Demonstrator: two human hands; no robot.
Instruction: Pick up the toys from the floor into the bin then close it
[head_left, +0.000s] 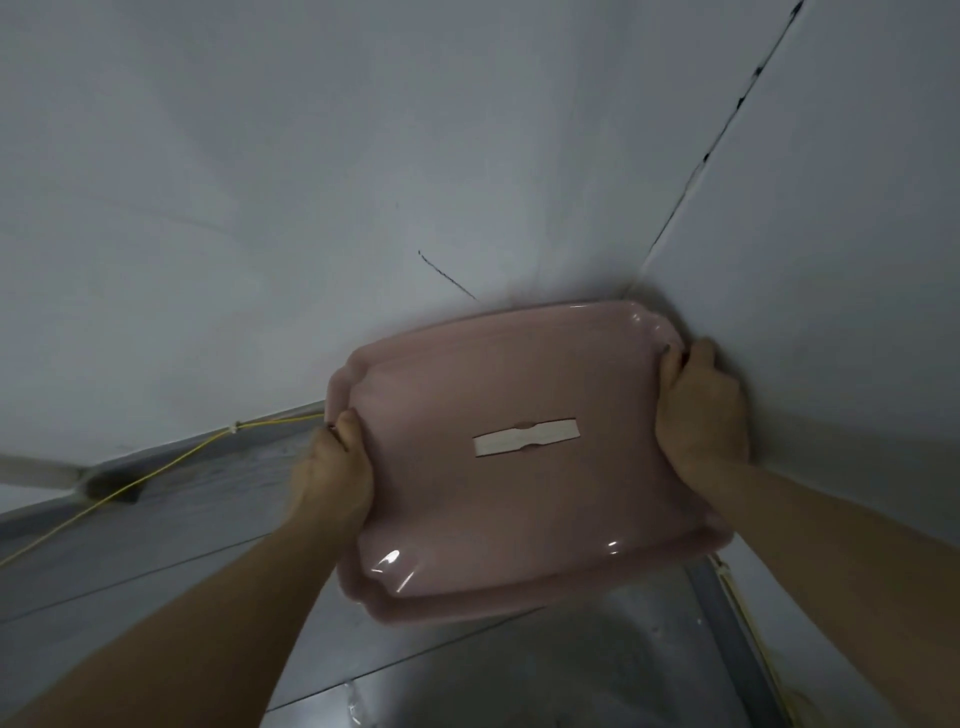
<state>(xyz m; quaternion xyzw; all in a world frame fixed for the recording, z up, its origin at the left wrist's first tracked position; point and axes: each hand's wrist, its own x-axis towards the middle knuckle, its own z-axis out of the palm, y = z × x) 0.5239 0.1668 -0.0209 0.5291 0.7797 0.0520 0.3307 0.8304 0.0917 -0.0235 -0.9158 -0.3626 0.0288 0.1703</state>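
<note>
A glossy pink bin lid (519, 514) with a white recessed handle strip at its middle fills the centre of the head view, in the corner of the room. My left hand (332, 467) grips the lid's left edge. My right hand (698, 405) grips its right edge, close to the wall. The bin body lies hidden under the lid, and no toys show on the floor.
White walls (260, 208) meet in a corner right behind the lid. A yellow cable (156, 470) runs along the grey skirting at the left. Shiny grey floor tiles (519, 675) lie below. Another yellow cable (753, 631) follows the right wall's base.
</note>
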